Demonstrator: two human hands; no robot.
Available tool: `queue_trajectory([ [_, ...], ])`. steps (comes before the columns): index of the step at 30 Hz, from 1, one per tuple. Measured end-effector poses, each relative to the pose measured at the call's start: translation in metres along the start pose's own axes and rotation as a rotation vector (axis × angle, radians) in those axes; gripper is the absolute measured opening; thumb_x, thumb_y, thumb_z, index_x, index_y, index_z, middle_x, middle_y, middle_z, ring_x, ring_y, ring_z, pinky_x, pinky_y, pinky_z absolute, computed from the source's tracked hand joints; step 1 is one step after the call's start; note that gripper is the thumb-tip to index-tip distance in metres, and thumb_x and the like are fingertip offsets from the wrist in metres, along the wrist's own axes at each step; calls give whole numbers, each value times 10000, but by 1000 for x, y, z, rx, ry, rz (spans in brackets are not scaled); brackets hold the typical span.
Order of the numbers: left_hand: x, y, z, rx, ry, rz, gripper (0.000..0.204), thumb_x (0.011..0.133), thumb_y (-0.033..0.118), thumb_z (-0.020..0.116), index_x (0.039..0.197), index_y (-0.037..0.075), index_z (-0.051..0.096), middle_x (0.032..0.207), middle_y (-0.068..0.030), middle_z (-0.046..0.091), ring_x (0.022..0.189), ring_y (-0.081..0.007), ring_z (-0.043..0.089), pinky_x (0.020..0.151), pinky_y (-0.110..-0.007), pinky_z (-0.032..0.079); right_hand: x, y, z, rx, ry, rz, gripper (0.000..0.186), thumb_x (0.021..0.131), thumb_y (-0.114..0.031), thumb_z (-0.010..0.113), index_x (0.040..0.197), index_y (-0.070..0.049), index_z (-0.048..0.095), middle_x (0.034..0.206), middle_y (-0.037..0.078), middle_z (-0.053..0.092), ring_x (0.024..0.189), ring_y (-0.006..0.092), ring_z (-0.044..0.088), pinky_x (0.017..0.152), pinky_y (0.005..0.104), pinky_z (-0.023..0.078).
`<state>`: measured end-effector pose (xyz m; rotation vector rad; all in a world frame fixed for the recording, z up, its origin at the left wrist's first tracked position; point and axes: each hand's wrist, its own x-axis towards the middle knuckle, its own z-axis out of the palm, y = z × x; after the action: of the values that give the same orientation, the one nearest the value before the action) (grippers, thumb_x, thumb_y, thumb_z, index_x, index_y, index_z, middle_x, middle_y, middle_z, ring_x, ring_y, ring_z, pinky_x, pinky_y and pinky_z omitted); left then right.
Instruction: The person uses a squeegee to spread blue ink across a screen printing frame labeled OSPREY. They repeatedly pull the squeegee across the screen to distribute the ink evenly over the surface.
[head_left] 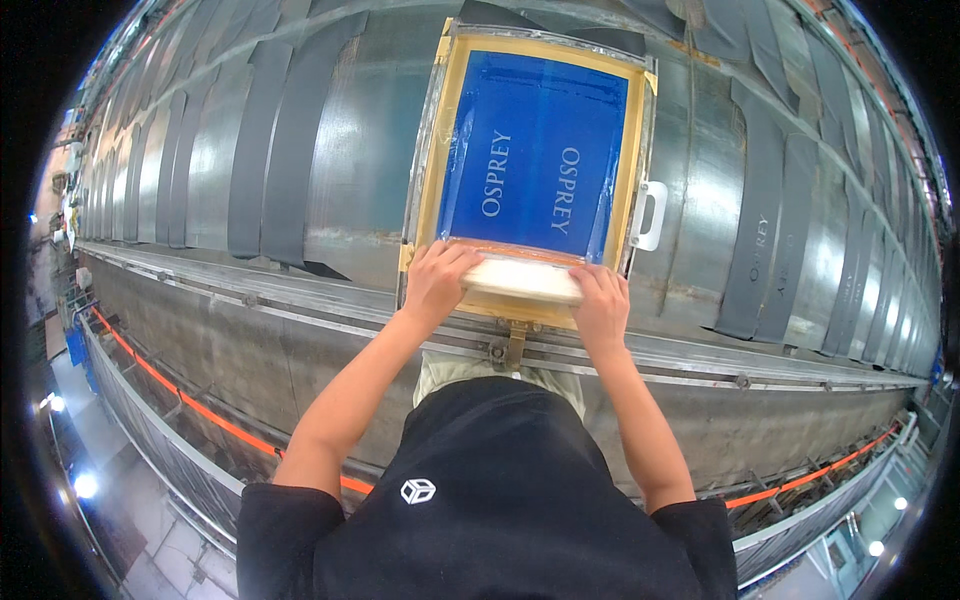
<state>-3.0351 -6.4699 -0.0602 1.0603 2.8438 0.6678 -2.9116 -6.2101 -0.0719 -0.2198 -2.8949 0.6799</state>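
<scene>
A screen-printing frame (427, 190) with yellowish taped borders lies across the long metal table in front of me. Its blue mesh (532, 115) carries two pale lines of lettering, running lengthwise. At the frame's near end is a squeegee with a whitish bar-shaped handle (522, 279). My left hand (438, 280) is closed on the handle's left end, and my right hand (602, 305) grips its right end. Along the squeegee's far side, a reddish-brown strip (520, 252) borders the blue area. The squeegee's blade edge is hidden from here.
Dark grey fabric strips (265, 150) lie on the table to the left. More strips (770, 240) lie at right, some with printed lettering. A white handle (652, 216) sticks out from the frame's right side. A metal rail (300, 295) runs along the table's near edge.
</scene>
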Motion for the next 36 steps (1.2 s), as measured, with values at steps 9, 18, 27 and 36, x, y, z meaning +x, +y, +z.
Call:
queue_trajectory([
  [9,159,-44,-5,42,47,135,300,740,137,781,1032,202,780,1011,-7,742,973,-223,671,880,-412,465,168,41,-35,-153,55,-108,298,693,-198,847,975,-143,768,983,33,713,1046,237,637,965,411,392],
  [18,331,-80,5,199,-135,78,205,765,257,783,964,214,795,947,-65,755,942,-292,705,832,-441,503,315,99,-26,-248,-100,102,328,736,-368,846,984,-163,783,982,55,734,1010,264,660,883,429,430],
  [27,201,-61,17,99,-66,69,212,763,163,732,949,243,796,910,3,718,912,-225,651,837,-393,485,188,61,-12,-90,-21,62,276,708,-219,852,956,-138,759,969,51,710,1004,254,655,904,416,430],
  [36,-21,4,2,74,8,38,237,798,43,647,946,175,777,968,20,733,893,-214,640,823,-383,450,-14,-9,-9,-54,-20,2,291,716,-86,750,1000,-125,704,1040,58,695,1088,241,626,949,393,422],
])
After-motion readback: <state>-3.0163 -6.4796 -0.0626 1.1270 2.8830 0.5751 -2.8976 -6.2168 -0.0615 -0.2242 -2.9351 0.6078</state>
